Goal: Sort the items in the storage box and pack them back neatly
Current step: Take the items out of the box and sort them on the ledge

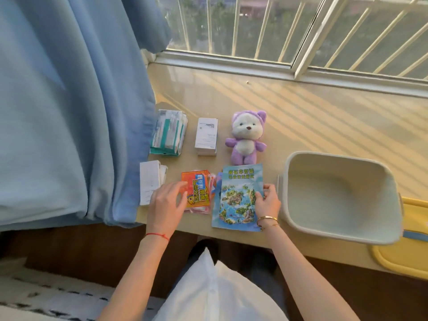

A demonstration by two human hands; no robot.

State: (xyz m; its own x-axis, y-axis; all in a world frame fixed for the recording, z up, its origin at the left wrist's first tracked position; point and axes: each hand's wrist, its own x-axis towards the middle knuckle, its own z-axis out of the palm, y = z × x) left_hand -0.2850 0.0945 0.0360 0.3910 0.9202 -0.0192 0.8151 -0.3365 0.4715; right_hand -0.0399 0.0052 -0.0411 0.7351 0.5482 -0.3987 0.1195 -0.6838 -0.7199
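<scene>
Both hands [166, 200] flank upright booklet [238, 198].

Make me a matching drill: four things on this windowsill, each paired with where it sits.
Things:
1. plush toy
2. storage box
3. blue booklet
4. orange packets

Places:
A. under the left hand's fingers
B. far right, empty
C. behind the booklet, nearer the window
D. right hand holding its edge

Pairs: 1-C, 2-B, 3-D, 4-A
</scene>
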